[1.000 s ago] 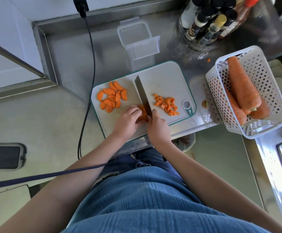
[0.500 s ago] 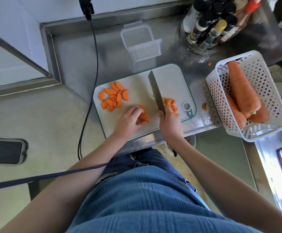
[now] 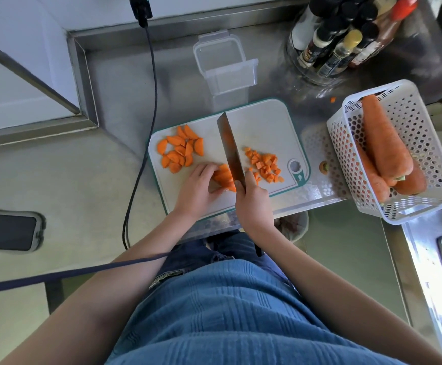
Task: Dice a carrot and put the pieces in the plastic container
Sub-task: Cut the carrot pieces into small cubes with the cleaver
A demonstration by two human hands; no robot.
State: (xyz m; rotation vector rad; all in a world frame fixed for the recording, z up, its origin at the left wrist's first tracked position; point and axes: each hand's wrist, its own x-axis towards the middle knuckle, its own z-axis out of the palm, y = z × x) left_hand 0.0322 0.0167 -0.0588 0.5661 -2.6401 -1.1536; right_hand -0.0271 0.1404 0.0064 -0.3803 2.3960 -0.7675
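On the white cutting board [image 3: 262,122] lie three groups of carrot. A pile of half-moon slices [image 3: 180,151] sits at the left. Small diced pieces [image 3: 264,164] lie at the right. Between them my left hand [image 3: 198,191] presses down on a stack of carrot slices [image 3: 223,177]. My right hand [image 3: 251,204] grips the handle of a knife [image 3: 229,146], whose blade stands on the board against the right side of that stack. The clear plastic container [image 3: 225,64] stands empty behind the board.
A white perforated basket [image 3: 409,122] with whole carrots stands at the right, half over the counter edge. Sauce bottles [image 3: 341,35] crowd the back right. A black cable [image 3: 148,101] hangs left of the board. A carrot end [image 3: 323,167] and a stray bit [image 3: 333,100] lie on the steel counter.
The knife swung right to the diced pile, pushing pieces aside, and has now come back left against the stack under my left hand.
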